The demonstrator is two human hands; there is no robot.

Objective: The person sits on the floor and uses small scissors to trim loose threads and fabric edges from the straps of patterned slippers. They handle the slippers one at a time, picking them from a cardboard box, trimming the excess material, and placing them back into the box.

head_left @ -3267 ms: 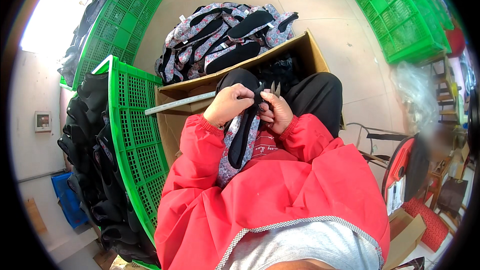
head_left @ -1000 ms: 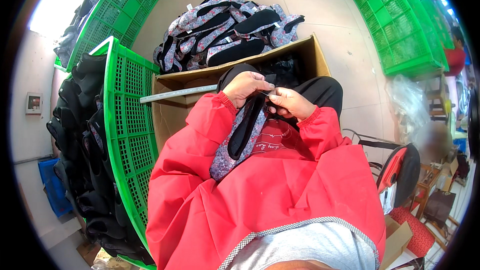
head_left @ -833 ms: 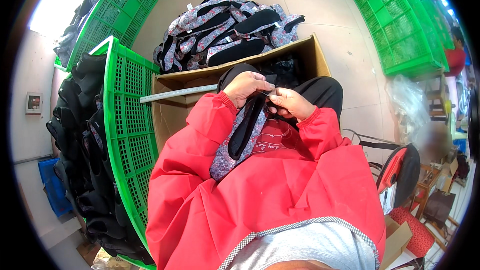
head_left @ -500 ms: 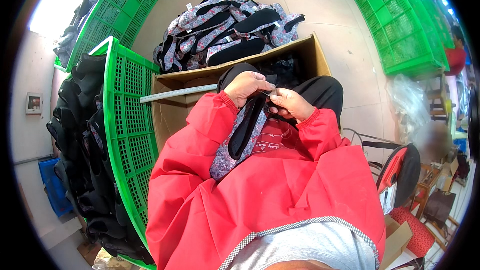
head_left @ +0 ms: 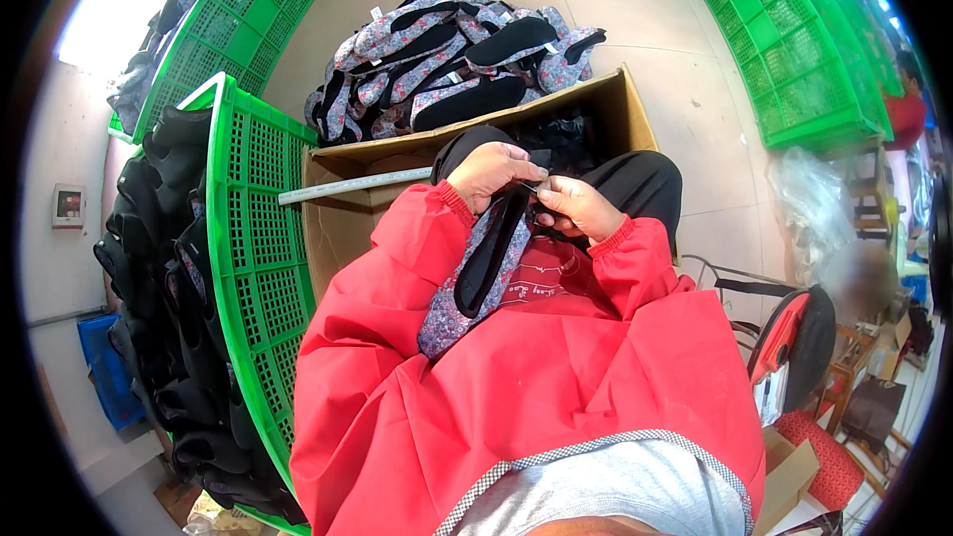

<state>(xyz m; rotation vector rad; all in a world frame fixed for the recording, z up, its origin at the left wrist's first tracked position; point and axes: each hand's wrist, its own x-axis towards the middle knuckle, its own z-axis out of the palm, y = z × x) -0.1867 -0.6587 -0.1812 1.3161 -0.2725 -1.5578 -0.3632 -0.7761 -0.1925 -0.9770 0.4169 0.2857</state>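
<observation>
A floral slipper (head_left: 481,268) with black parts slanted down in front of a red smock (head_left: 536,377).

In the head view, the left hand (head_left: 488,176) had its fingers closed on the slipper's dark upper end, over the knee side of the lap. The right hand (head_left: 579,206) met it there, thumb and fingers drawn together; whatever thin dark bit lay between them was too small for me to make out. Beyond the knees stood a cardboard box (head_left: 627,109), with a heap of floral slippers (head_left: 447,69) just behind. A pale ruler-like strip (head_left: 355,186) reached toward a green crate (head_left: 263,228).
</observation>
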